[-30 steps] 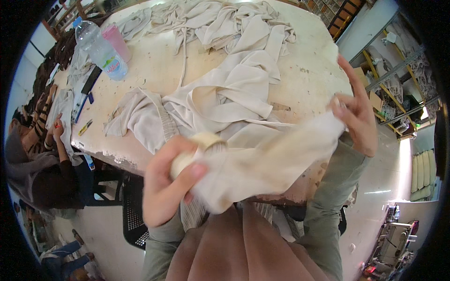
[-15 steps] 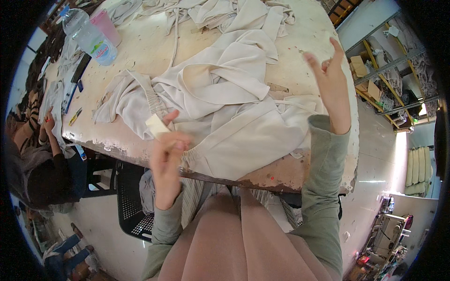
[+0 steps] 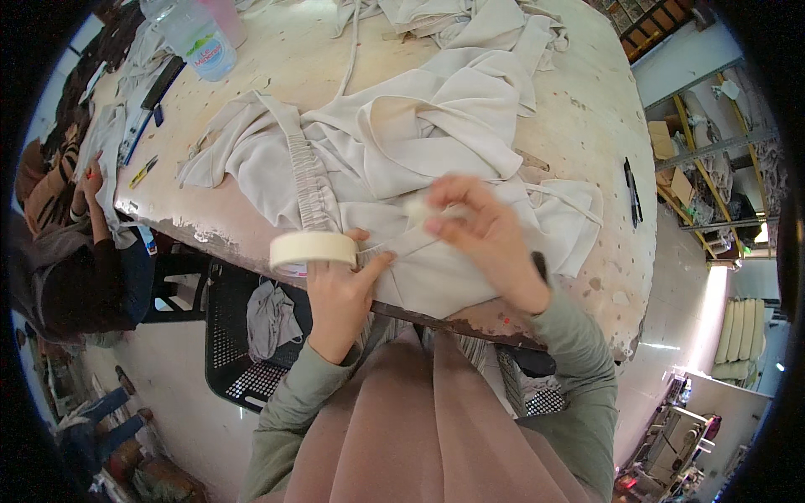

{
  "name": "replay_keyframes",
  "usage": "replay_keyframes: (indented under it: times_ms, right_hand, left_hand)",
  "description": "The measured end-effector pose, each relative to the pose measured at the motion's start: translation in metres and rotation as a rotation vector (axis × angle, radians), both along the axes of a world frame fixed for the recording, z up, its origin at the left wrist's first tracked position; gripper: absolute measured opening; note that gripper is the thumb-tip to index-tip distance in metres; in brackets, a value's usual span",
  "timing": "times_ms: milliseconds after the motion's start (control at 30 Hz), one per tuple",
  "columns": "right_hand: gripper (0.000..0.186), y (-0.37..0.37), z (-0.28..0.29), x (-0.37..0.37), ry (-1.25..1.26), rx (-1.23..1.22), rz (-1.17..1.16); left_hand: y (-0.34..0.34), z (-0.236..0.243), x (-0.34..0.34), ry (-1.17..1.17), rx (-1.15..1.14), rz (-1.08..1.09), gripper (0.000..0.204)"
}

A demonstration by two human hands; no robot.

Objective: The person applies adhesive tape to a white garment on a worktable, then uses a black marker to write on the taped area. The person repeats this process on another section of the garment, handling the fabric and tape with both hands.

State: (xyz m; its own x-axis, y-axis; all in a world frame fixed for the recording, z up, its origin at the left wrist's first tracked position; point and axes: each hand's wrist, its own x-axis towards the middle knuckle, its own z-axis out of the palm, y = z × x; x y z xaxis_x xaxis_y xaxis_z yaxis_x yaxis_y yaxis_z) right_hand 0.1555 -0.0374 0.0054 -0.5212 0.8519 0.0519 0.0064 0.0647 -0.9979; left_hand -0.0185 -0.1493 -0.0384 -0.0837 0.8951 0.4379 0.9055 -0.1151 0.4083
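Note:
My left hand (image 3: pixel 339 303) holds a cream roll of masking tape (image 3: pixel 312 250) at the table's near edge, its fingers in the roll and its thumb out to the right. My right hand (image 3: pixel 493 247) is over the pale garment (image 3: pixel 436 243), smeared by motion. Its thumb and fingers are closed on a small whitish piece of tape (image 3: pixel 417 210), too blurred for its edges to show. The garment lies crumpled in front of me, with a gathered elastic waistband (image 3: pixel 309 180) on its left part.
More pale cloth (image 3: pixel 478 21) lies at the far side. A plastic bottle (image 3: pixel 197 46) and a yellow cutter (image 3: pixel 143 172) are at left, a black pen (image 3: pixel 632 193) at right. A black crate (image 3: pixel 222 352) stands below the edge. Another person (image 3: pixel 84 285) sits at left.
My right hand has come down and left from the table's right side to the garment, fingers now closed. My left hand has moved right and lower, turning the tape roll. The view has shifted.

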Motion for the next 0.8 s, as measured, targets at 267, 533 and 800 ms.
replay_keyframes:
  times_ms: [267, 533, 800]
  right_hand:
    - [0.025, -0.016, -0.046, -0.004, -0.098, -0.136, -0.008]
    - [0.039, -0.024, -0.053, -0.015, -0.364, 0.323, -0.104]
    - [0.034, -0.015, -0.045, -0.01, -0.383, 0.198, 0.007]
  left_hand:
    - [0.002, -0.026, 0.005, -0.05, 0.068, 0.032, 0.031]
    - [0.002, -0.022, 0.006, -0.077, 0.016, 0.079, 0.043]
    - [0.001, -0.022, 0.002, -0.01, -0.055, -0.023, 0.051]
